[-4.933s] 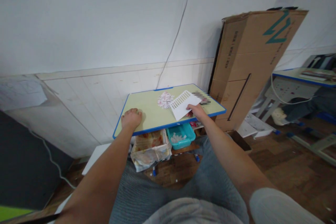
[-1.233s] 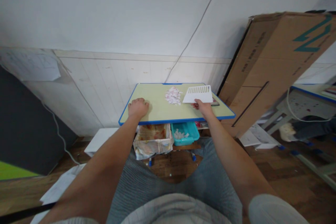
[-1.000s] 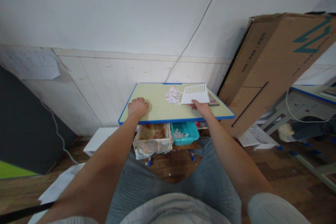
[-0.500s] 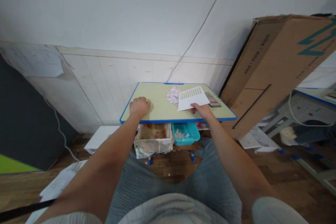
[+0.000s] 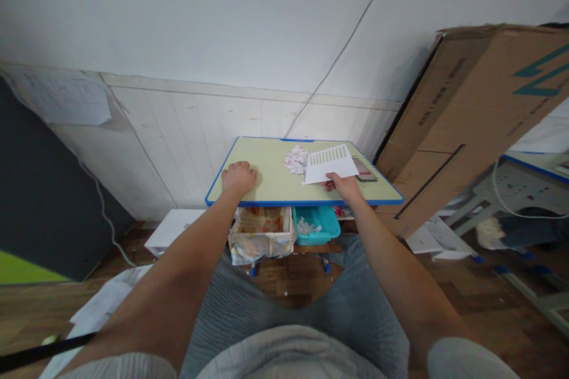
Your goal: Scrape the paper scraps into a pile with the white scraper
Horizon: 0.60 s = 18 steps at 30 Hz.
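Observation:
My left hand (image 5: pixel 239 178) rests palm down on the desktop near its left end, holding nothing, with its fingers spread slightly and bent over the surface. My right hand (image 5: pixel 343 185) pinches the lower edge of a white sheet (image 5: pixel 328 172), thumb on top. A row of short greenish-beige strips or slots runs along the sheet's upper part; I cannot tell if they are printed or cut out. Left of the sheet lies a heap of small white and pinkish paper pieces (image 5: pixel 295 160). A partly pixelated flat device (image 5: pixel 367 173) sits to the right, partly covered by the sheet.
The small pale-yellow desk (image 5: pixel 271 189) has a blue rim and stands against the wall. Under it are a cloth-lined basket (image 5: pixel 262 244) and a turquoise bin (image 5: pixel 320 237) with white scraps. A tall cardboard box (image 5: pixel 466 112) leans at the right. A white box (image 5: pixel 173 230) stands left.
The view has shifted slightly. The sheet in my right hand has turned a little and sits slightly farther right of the paper heap. My left hand stays in place on the desk.

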Each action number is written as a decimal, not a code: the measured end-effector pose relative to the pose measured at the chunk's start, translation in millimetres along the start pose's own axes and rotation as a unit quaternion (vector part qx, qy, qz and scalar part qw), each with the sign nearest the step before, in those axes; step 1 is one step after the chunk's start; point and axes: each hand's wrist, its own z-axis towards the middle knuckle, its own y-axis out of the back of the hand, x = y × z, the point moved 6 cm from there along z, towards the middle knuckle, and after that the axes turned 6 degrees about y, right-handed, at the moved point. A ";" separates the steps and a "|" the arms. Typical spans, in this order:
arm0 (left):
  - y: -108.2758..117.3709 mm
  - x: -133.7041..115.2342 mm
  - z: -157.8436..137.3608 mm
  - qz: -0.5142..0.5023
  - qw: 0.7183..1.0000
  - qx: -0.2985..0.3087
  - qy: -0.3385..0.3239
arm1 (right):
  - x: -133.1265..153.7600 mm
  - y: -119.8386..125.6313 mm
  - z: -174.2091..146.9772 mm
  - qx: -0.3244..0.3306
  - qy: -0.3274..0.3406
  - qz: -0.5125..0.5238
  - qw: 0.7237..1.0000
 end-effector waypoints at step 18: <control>-0.5 0.1 0.0 -0.004 1.000 -0.005 0.004 | -18.5 17.8 5.0 -0.047 -0.040 -0.007 0.998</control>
